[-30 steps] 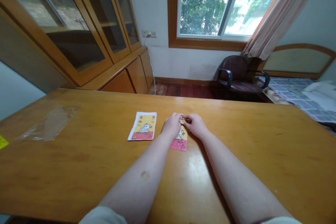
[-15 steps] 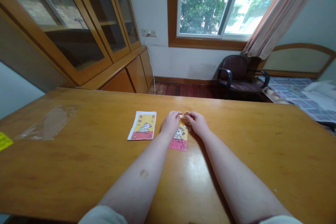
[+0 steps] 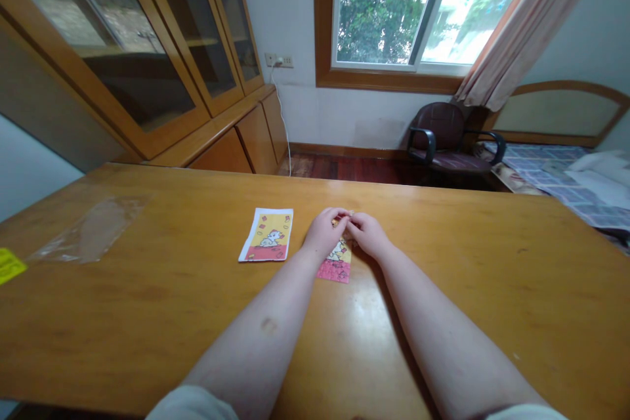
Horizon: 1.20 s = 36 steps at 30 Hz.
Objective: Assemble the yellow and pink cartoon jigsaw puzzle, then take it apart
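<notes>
A partly covered jigsaw puzzle [image 3: 335, 271] lies on the table, its pink lower part and a white animal on yellow showing. Over its upper end, the fingertips of my left hand [image 3: 323, 233] and my right hand [image 3: 369, 234] meet. Both hands are closed in a pinch around small jigsaw pieces, which the fingers mostly hide. Left of my left hand lies a picture card [image 3: 266, 236] with a white border, printed with the same white animal on yellow and pink.
The wooden table [image 3: 197, 315] stretches to both sides. A clear plastic bag [image 3: 98, 230] and a yellow label [image 3: 10, 266] lie at its left. Beyond the far edge stand a glass-doored cabinet [image 3: 209, 111], a dark office chair [image 3: 443, 138] and a bed [image 3: 556, 164].
My hands were slightly apart, with small pieces visible at the fingertips. Now the fingertips have come together and cover those pieces. The puzzle and the card have stayed in place.
</notes>
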Tool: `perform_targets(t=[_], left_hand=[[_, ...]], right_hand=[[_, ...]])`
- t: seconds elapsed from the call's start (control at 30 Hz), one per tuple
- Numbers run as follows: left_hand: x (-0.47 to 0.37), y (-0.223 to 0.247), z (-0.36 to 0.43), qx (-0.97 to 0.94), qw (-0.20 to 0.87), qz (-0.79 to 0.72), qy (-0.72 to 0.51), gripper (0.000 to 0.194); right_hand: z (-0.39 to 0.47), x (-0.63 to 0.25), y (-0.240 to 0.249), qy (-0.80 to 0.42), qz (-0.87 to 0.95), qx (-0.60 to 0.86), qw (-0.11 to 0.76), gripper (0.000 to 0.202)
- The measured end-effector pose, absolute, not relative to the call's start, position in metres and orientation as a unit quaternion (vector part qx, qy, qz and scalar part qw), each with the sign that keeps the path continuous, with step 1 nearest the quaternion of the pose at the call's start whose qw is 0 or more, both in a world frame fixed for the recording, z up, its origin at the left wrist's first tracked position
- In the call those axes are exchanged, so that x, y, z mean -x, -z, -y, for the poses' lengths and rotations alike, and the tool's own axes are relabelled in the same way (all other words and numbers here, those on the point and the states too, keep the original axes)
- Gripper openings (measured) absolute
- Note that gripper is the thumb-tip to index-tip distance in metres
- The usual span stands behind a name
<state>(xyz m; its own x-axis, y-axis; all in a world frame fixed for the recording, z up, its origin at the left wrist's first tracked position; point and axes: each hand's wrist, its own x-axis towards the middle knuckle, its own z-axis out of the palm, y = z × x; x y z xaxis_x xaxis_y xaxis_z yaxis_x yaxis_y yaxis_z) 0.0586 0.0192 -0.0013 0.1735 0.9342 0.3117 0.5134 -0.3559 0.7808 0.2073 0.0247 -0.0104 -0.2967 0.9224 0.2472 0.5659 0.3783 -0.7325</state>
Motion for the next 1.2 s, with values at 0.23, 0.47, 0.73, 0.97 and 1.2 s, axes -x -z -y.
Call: perform_targets(t=[0.23,0.47,0.73,0.97,1.2], left_hand=[[-0.058,0.001,-0.020,-0.676,0.282,-0.542,-0.411,0.016],[-0.055,0.003,-0.021,-0.687,0.218,-0.590,-0.364,0.017],[-0.059,0.002,-0.012,-0.805,0.116,-0.519,-0.264,0.023],[-0.060,0.000,-0.008,-0.862,0.091,-0.468,-0.169,0.029],[-0.060,0.002,-0.008,-0.855,0.071,-0.486,-0.165,0.029]], right_hand=[[-0.025,-0.207,0.012,-0.276,0.720,0.521,0.367,0.020],[-0.031,-0.215,0.011,-0.230,0.657,0.609,0.380,0.024],[-0.026,-0.222,-0.001,-0.126,0.611,0.747,0.230,0.039],[-0.026,-0.214,0.000,-0.180,0.646,0.706,0.229,0.041],[-0.031,-0.216,0.006,-0.253,0.625,0.672,0.304,0.040]])
